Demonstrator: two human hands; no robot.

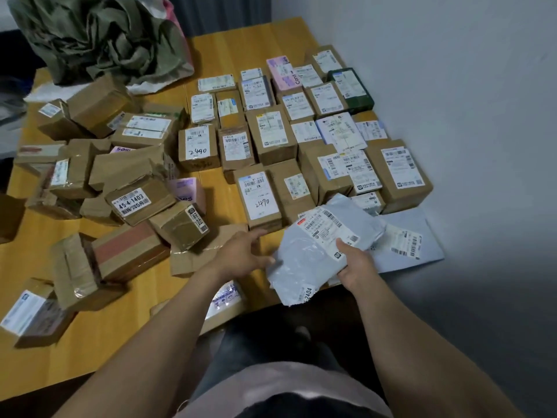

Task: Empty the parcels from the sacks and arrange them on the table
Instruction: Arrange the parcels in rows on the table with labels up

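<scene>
Mostly parcels [197, 147] cover the wooden table [120, 342] beside a wall [452, 70]

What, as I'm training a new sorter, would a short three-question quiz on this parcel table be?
1. True or false: the right hand holds a grey mailer bag.
2. The left hand is: A) gripping a box; B) open, fingers extended; C) out of view.
3. Fill in: the crumpled green sack sits at the table's far ____ corner.
Key: 1 true; 2 B; 3 left.
</scene>
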